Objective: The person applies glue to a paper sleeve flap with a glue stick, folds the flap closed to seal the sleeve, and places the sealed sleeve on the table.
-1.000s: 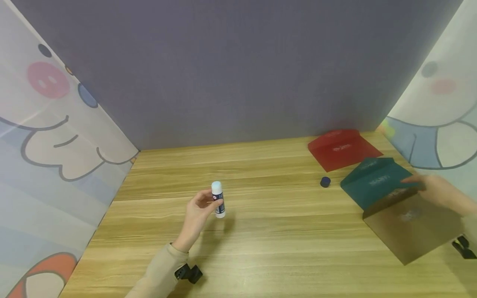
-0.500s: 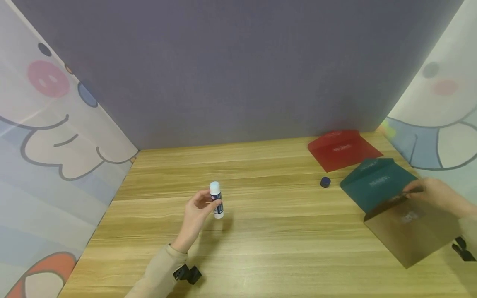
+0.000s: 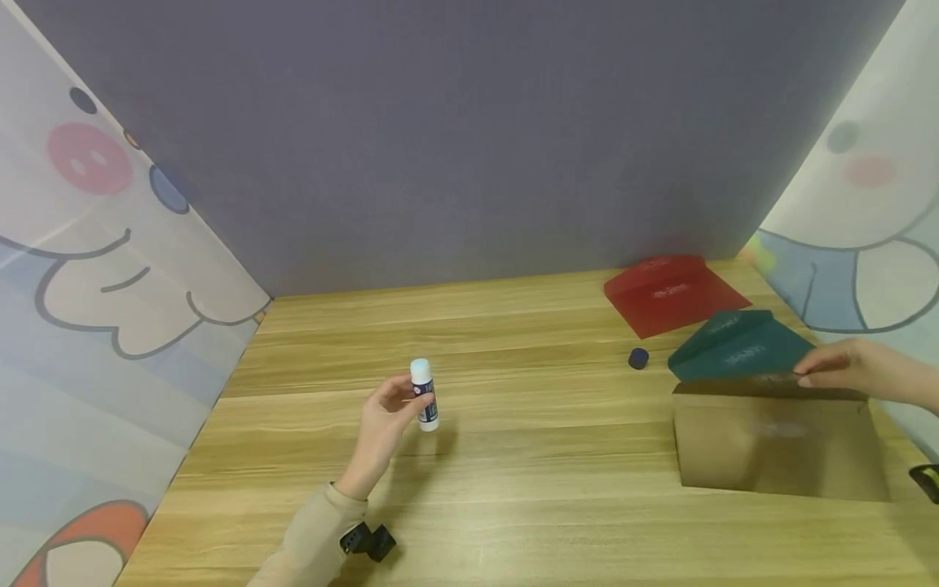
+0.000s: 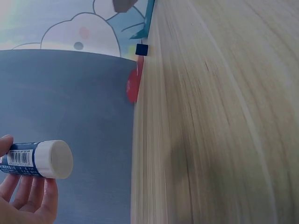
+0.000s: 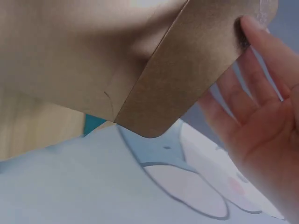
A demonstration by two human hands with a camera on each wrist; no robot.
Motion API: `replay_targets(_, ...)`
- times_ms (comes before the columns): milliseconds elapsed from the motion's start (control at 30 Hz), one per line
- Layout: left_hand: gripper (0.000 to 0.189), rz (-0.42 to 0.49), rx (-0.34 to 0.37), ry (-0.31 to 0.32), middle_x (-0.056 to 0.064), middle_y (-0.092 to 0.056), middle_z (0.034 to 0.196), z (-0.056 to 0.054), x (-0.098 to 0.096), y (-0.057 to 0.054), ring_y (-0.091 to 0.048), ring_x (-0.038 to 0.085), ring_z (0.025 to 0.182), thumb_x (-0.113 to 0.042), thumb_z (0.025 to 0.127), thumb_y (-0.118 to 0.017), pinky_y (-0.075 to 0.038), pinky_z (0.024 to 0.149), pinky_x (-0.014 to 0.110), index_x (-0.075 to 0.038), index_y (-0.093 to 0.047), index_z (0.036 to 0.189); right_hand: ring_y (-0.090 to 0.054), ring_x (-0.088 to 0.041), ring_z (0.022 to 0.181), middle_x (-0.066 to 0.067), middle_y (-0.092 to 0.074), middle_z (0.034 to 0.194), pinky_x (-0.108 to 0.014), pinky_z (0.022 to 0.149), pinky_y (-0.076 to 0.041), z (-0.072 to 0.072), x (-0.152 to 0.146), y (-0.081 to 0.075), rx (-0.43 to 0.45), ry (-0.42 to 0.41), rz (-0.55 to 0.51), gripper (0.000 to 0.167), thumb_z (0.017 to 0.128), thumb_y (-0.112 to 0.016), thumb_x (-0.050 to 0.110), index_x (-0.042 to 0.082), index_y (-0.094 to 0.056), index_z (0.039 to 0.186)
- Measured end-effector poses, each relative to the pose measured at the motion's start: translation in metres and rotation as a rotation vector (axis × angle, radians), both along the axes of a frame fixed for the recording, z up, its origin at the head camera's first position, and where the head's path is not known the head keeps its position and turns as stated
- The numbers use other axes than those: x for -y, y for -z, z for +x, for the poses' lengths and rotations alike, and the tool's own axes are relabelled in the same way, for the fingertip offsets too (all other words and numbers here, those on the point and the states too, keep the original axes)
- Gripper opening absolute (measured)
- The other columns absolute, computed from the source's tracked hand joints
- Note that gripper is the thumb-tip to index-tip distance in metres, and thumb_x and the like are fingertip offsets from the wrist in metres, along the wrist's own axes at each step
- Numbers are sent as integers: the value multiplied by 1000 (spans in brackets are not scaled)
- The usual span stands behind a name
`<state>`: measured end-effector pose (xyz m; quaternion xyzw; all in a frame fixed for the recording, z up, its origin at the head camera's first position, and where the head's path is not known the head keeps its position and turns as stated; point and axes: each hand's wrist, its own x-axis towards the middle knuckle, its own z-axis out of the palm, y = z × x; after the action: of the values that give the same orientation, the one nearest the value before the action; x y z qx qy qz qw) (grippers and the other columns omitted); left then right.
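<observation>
An uncapped glue stick (image 3: 425, 395), white with a dark blue label, is held nearly upright above the table by my left hand (image 3: 385, 424). The left wrist view shows its white base end and barcode, with the thumb on one side and fingers on the other. On the right, my right hand (image 3: 851, 371) pinches the flap of a brown kraft envelope (image 3: 778, 448) between thumb and fingers. In the right wrist view the flap (image 5: 187, 74) stands up along its crease, thumb on its face.
A teal envelope (image 3: 741, 350) lies partly behind the brown one. Farther back is a red envelope (image 3: 675, 297). The small dark blue cap (image 3: 638, 359) sits left of the teal envelope. A grey panel (image 3: 469, 147) and printed side curtains border the wooden table (image 3: 528, 505).
The right hand has taken hold of the brown envelope's flap and the envelope has turned, so its long edge now runs across the view. The left hand and glue stick have barely shifted.
</observation>
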<state>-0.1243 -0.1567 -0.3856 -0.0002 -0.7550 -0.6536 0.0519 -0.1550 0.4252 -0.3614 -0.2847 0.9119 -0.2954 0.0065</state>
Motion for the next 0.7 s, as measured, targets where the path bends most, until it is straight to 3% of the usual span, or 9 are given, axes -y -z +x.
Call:
replay_targets(133,30,-2,1,-7,4,-58,92,0,0,-1,-57,13,84,-5,76,-68,-48,75,27,1,-57,103,-53,10,71,27,-59,83,-7,54,-40,-1,7,-10,79,-27,-76,32,73,-63,-8,22,-67,84)
replay_targets(300,30,-7,-5,-4,4,-59,92,0,1,-1,-57,13,83,-6,76,-68,-47,75,27,2,-58,103,-55,8,76,21,-61,86,-8,57,-42,-4,23,-19,99,-69,-142,35,74,-60,-13,17,-67,89)
replay_targets(533,30,-2,-1,0,3,-58,92,0,2,-1,-57,14,85,-7,76,-68,-47,76,28,1,-58,103,-52,11,79,21,-62,85,-14,59,-44,-9,61,-37,162,123,-2,16,78,-63,2,15,-68,87)
replay_targets(700,30,-2,3,-1,4,-58,93,0,1,-1,-56,14,85,-7,76,-68,-47,76,28,1,-58,103,-55,7,79,16,-64,84,-15,61,-45,-18,96,-40,150,106,-32,12,78,-65,5,11,-68,88)
